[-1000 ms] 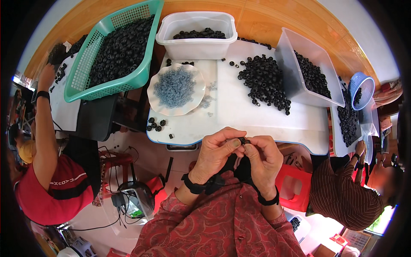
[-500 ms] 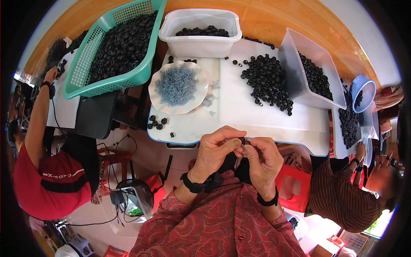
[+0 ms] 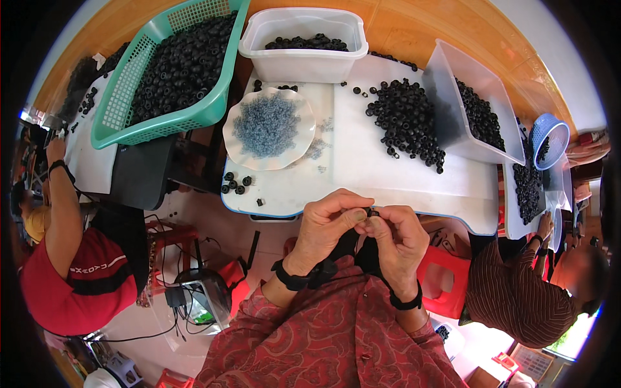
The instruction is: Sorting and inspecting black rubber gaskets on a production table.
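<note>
In the head view, pinches a small black part (image 3: 370, 212) between the thumb and finger tips of the left hand (image 3: 328, 227) and the right hand (image 3: 396, 240), just in front of the near edge of the white bench (image 3: 414, 187). Farther back, shows a wavy-rimmed plate (image 3: 284, 155) of bluish clear pieces (image 3: 265, 126) on the left, and a heap of round black pieces (image 3: 407, 123) beside a translucent bin (image 3: 447, 113) on the right.

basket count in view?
2: green basket upper left, heaped with black parts; small blue basket far right, holding a few more. Others may be hidden.
</note>
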Demonstrator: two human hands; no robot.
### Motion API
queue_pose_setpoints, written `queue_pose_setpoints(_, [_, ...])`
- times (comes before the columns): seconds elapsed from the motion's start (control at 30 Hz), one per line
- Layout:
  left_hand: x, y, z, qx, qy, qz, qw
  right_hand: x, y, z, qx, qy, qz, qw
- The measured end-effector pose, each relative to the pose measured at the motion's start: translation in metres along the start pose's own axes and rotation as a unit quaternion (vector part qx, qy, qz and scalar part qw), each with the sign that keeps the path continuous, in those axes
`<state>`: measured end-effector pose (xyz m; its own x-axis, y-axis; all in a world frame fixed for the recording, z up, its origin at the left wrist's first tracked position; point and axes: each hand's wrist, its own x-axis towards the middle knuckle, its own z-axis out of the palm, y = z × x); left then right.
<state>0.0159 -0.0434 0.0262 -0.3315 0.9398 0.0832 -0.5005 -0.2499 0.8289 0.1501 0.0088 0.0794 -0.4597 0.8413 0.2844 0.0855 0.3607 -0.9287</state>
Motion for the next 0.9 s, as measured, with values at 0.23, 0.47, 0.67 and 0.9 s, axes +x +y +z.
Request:
queue_pose_setpoints(0.23, [0.001, -0.004, 0.0, -0.004, -0.004, -0.021, 1.0, -0.002, 0.008, -0.001, 0.07, -0.011, 0.049, 0.996])
queue_pose_setpoints(0.47, [0.003, -0.014, -0.004, -0.196, 0.004, -0.113, 0.974, -0.001, 0.011, -0.004, 0.134, -0.01, 0.13, 0.982])
queue_pose_setpoints(0.67, [0.007, -0.022, -0.005, -0.248, 0.001, -0.14, 0.959, 0.002, 0.017, -0.004, 0.155, 0.005, 0.144, 0.977])
queue_pose_setpoints(0.9, [0.008, -0.027, -0.004, -0.27, 0.003, -0.142, 0.952, 0.004, 0.022, -0.005, 0.122, 0.019, 0.129, 0.984])
